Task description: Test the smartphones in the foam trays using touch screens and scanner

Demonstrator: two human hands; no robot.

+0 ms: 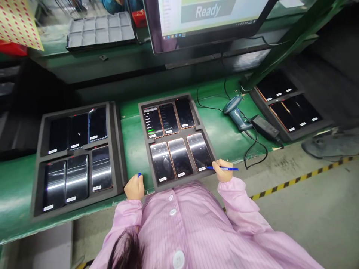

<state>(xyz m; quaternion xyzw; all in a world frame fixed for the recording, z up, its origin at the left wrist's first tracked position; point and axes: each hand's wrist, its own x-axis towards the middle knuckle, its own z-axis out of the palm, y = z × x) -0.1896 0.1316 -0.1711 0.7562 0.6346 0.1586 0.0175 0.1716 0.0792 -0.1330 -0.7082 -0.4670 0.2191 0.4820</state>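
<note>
My right hand (223, 170) is closed around a blue pen (231, 169), whose tip is at the white label of the lower right phone (198, 151) in the middle tray. My left hand (134, 186) is closed on a small blue cap (139, 175), beside the lower left corner of that tray. The dark foam middle tray (146, 149) holds several phones in two rows, each with a white label at its bottom. The upper left phone (153, 121) shows lines of text and a green mark; the upper middle one (168, 117) shows faint text.
Another foam tray (39, 170) with several phones lies left, and a third tray (266, 102) at the right. A barcode scanner (237, 114) with its cable and a black box (265, 128) lie between. A monitor (213, 22) and a grey divided tray (101, 30) stand behind.
</note>
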